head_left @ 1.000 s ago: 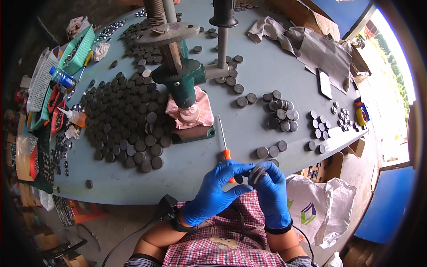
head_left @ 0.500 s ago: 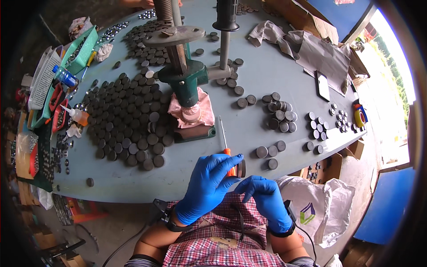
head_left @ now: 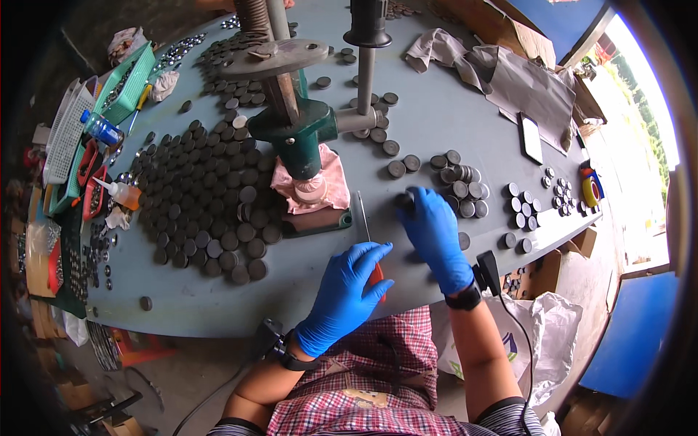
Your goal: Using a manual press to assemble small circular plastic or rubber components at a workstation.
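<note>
My left hand (head_left: 342,292), in a blue glove, hovers at the table's front edge. Its thumb and forefinger stand apart with nothing between them. The orange handle of a screwdriver (head_left: 363,218) shows behind these fingers, its thin shaft pointing away across the table. Further forward on the right, my right hand (head_left: 436,236), gloved too, grips a dark round disc (head_left: 406,202) with its fingertips. Several similar discs (head_left: 465,189) stand and lie just beyond it. Left of the hands rises a green hand press (head_left: 302,142), with a pink cloth (head_left: 334,178) around its lower part.
Many black discs (head_left: 196,178) cover the table's left half. Small groups of discs (head_left: 523,207) lie at right, near a phone (head_left: 531,138) and yellow tape roll (head_left: 591,191). Baskets (head_left: 127,91) and a glue bottle (head_left: 125,194) stand at left. Brown paper (head_left: 523,91) lies far right.
My right hand has moved forward and right, away from the left hand, taking along the disc that was between my left fingers. My left hand has let go of it and stays nearly in place.
</note>
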Demonstrator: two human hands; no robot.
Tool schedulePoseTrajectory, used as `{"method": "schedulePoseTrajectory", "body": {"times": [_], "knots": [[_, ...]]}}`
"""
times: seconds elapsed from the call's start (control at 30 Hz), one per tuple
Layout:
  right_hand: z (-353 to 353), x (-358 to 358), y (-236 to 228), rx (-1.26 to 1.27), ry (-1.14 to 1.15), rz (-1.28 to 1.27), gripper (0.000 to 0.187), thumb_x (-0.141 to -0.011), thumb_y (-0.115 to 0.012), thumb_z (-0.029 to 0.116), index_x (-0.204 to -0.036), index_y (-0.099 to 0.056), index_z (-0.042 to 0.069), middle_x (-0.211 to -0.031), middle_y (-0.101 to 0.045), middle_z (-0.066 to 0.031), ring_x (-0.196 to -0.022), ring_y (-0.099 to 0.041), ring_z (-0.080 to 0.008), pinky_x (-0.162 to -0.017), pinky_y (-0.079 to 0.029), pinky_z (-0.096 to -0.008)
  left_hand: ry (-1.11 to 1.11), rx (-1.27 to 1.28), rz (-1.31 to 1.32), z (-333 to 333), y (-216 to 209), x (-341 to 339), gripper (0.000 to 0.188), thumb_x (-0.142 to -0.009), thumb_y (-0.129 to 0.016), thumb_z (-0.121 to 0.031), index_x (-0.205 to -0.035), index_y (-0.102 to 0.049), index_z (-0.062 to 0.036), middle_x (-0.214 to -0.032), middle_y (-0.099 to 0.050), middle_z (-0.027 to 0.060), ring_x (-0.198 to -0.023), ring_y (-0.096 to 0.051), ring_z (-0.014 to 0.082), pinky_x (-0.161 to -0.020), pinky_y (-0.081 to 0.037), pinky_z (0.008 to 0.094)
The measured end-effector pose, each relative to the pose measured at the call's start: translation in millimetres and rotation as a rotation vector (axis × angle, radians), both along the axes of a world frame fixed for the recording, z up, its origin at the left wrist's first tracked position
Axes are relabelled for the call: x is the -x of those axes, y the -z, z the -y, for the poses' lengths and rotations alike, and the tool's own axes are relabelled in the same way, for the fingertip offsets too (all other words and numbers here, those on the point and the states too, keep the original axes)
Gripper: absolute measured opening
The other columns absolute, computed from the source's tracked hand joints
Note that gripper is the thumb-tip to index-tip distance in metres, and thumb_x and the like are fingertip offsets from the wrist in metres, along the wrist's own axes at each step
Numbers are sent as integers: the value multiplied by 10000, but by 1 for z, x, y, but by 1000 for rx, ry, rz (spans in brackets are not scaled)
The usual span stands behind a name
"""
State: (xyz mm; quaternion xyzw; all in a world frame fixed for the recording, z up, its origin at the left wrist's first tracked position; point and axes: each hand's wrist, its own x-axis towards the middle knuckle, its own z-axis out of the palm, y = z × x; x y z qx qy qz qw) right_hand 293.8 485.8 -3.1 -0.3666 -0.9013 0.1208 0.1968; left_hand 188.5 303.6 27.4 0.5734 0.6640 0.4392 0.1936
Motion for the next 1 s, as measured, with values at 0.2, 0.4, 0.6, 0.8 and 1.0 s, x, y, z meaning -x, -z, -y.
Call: {"method": "schedulePoseTrajectory", "body": {"times": [0.2, 0.4, 0.6, 0.8, 1.0], "knots": [[20, -34, -38, -13, -89, 66, 339, -778, -743, 254, -1039, -640, 66, -921, -604, -156, -839, -602, -335, -732, -481, -439, -55, 10, -29, 11, 8, 12, 449, -796, -726, -67, -1227, -600, -60, -1151, -589, 125, -1041, -583, 323, -922, -461, 391], [39, -64, -19, -5, -98, 104, 249, -831, -705, 195, -1037, -650, 68, -873, -605, -95, -786, -618, -256, -674, -499, -382, 33, -42, 20, 4, 4, -5, 451, -793, -726, -46, -1225, -600, -71, -1142, -602, 116, -1029, -596, 316, -931, -460, 383], [77, -61, -47, 1374, -81, -848, 347, -937, -628, 139, -1259, -604, 12, -1062, -656, -61, -903, -614, -126, -781, -509, -281, -43, -38, 43, 12, -5, -13, 546, -786, -749, -75, -1296, -557, -96, -1134, -599, 113, -1036, -574, 307, -922, -450, 385], [98, -63, -59, 1539, -72, -913, 347, -960, -588, 107, -1285, -569, -14, -1097, -655, -72, -948, -612, -146, -849, -492, -293, 13, -106, 93, 19, -20, -14, 534, -760, -789, -119, -1259, -599, -113, -1109, -592, 101, -999, -551, 293, -901, -436, 387], [111, -56, -72, 1345, -21, -841, 323, -945, -551, 13, -1267, -579, 4, -1128, -642, -64, -1023, -602, -170, -908, -467, -299, 26, -94, 26, 22, -24, -11, 534, -744, -792, -100, -1247, -615, -111, -1057, -564, 83, -972, -539, 273, -881, -435, 374]]}}
